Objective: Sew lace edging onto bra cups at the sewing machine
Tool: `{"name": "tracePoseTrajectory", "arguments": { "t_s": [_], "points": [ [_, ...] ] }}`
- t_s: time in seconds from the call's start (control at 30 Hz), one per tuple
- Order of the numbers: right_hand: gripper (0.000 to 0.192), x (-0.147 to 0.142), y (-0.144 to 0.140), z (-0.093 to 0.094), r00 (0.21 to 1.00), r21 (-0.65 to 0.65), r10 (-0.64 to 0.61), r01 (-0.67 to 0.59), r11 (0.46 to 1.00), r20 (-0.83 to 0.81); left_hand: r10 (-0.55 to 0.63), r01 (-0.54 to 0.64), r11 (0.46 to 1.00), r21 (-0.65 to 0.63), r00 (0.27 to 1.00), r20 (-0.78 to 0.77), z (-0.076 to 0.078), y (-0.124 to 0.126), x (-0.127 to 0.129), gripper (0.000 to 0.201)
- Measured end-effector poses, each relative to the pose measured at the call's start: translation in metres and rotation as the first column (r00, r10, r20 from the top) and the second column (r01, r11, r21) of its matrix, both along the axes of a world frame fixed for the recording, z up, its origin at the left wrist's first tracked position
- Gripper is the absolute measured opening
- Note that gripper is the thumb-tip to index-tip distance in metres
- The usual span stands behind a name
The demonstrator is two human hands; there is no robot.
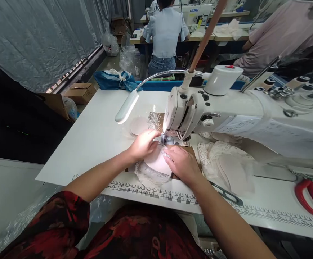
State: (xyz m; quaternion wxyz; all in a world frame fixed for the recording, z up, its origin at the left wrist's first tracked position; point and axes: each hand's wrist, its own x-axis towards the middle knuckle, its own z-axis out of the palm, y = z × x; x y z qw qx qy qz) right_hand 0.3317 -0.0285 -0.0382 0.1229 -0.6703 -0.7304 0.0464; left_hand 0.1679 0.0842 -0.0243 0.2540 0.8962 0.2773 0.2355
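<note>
L hand [143,144] lies flat, fingers together, pressing the white padded cup piece [158,163] at its far-left edge, fingertips right by the presser foot [166,139]. R hand [182,163] lies palm-down on the piece's right side, fingers loosely curled, pinning it to the bed; neither hand is wrapped round anything, both press only. I see the piece w/ its lace trim [145,176] directly in front of the needle area, long axis approx. near-to-far, narrow end pointing at the foot. Can't tell stitch line; glare from the gooseneck lamp [126,107].

Writing: "JUKI" readable on a machine [198,12] at the far bench. Printed ruler scale [156,192] along the near edge of the white table [91,136], numerals too small to confirm. No brand legible on my sewing machine [226,111].

Around: more lace and cup pieces [226,162] right of the hands, red-handled scissors [311,198] far right, snips [226,194] near R wrist. Two other persons sit w/ backs turned at the rear benches.
</note>
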Motion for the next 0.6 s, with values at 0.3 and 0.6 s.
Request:
{"name": "tracePoseTrajectory", "arguments": {
  "t_s": [0.3,0.6],
  "points": [
    [0.037,-0.003,0.003,0.003,0.997,-0.066,-0.059,0.062,0.996,0.052,-0.171,0.279,0.907,0.316,0.928,-0.33,-0.007,-0.015,-0.01,0.036],
    [0.038,-0.006,0.011,0.006,0.987,-0.106,-0.124,0.135,0.985,0.1,-0.292,0.392,0.839,0.376,0.91,-0.295,-0.017,0.017,-0.01,0.041]
  ]
}}
